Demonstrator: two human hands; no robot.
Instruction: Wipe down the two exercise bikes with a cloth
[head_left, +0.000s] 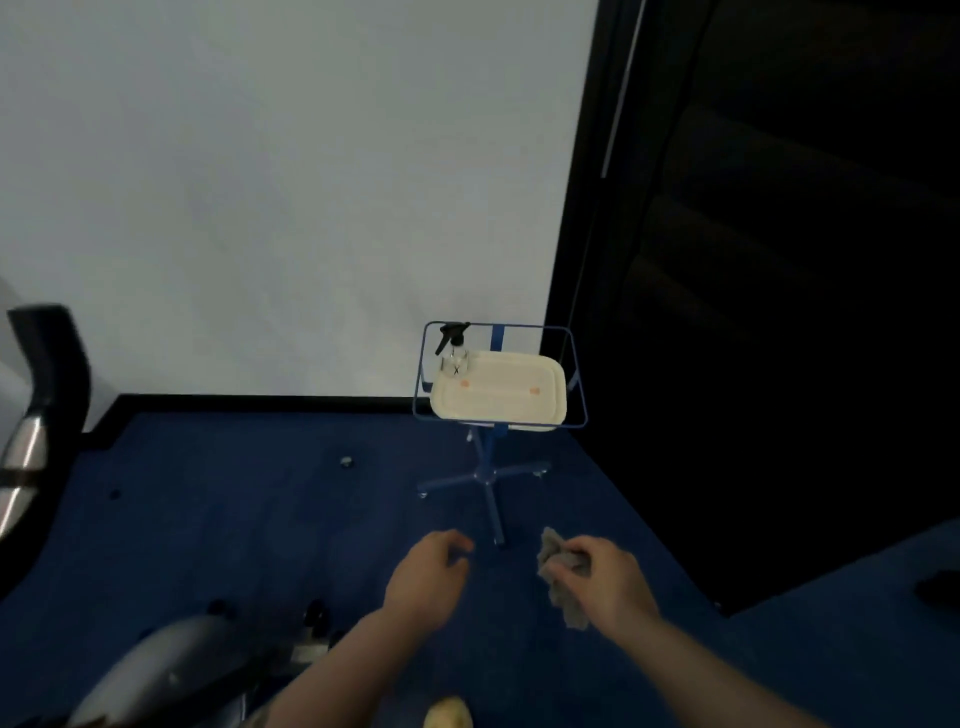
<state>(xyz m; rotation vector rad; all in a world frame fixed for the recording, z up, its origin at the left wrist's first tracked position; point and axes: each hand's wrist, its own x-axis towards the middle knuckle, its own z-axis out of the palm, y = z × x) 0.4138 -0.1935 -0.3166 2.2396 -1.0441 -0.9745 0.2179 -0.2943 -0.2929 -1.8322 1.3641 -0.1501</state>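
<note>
Two hands (431, 582), one cloth (561, 582), one spray bottle (455, 349), one tray (498, 387), one stand (491, 467)

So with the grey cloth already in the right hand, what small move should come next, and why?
Probably reach the left hand forward for the clear spray bottle with the black trigger standing on the white tray of the blue stand. The right hand grips the crumpled grey cloth, while the left holds nothing.

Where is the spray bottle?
In the head view, the spray bottle stands at the back-left corner of the white tray on the blue stand, by the wall.
</note>
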